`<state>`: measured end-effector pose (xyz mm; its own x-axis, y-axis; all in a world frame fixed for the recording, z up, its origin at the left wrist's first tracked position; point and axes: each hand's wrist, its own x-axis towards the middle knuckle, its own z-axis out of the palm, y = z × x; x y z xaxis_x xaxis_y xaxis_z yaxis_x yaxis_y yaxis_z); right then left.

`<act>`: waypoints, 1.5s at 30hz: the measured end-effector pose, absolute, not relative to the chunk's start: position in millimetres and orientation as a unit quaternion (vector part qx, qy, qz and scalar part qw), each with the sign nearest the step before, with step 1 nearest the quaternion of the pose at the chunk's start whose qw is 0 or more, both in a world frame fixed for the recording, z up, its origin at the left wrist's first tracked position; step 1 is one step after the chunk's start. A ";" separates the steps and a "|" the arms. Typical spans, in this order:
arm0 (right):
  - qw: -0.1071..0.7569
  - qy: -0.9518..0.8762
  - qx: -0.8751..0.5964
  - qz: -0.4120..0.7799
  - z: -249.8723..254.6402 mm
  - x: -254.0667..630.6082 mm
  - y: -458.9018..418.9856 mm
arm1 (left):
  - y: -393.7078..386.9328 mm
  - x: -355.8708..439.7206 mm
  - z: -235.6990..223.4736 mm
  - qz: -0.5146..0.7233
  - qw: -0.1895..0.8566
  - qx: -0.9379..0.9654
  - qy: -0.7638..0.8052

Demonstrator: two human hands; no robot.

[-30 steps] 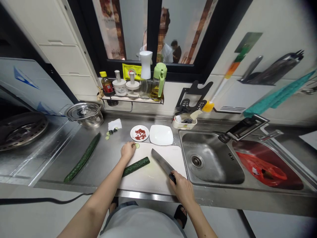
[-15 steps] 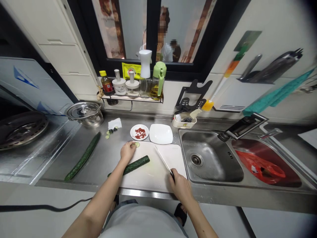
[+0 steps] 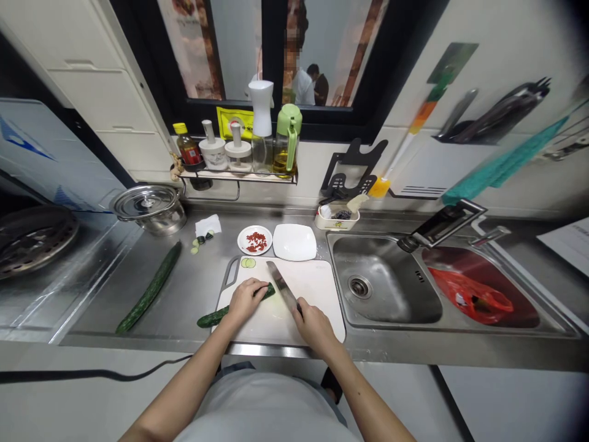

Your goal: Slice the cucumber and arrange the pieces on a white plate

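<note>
Steadying the long, dark-green cucumber (image 3: 213,318), the left hand (image 3: 247,299) grips it from above, best curled well back from the silver, steel-bladed knife (image 3: 282,286) clasped in the right hand (image 3: 313,326)

You can read no word or number here: the red label (image 3: 189,154) on your yellow-capped bottle (image 3: 184,139), the print on the yellow packet (image 3: 224,125) and the faint mark (image 3: 319,266) near the far right corner of your cutting board (image 3: 313,301) are too small or blurred, while blue triangular marks (image 3: 23,141) stand out on the panel (image 3: 78,159) at your left
</note>
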<state>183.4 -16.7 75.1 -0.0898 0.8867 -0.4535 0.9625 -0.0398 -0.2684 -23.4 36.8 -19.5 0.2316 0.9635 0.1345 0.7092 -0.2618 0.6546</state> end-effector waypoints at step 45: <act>0.100 0.706 0.644 -0.277 75.7 191.6 -47.0 | 19.2 -15.0 -35.2 0.244 0.178 0.783 0.544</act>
<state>191.6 -47.0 75.7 -0.1504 0.8544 -0.4974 0.9649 0.0174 -0.2620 -15.0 19.2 -35.2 0.2880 0.9389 0.1883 0.7653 -0.3439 0.5441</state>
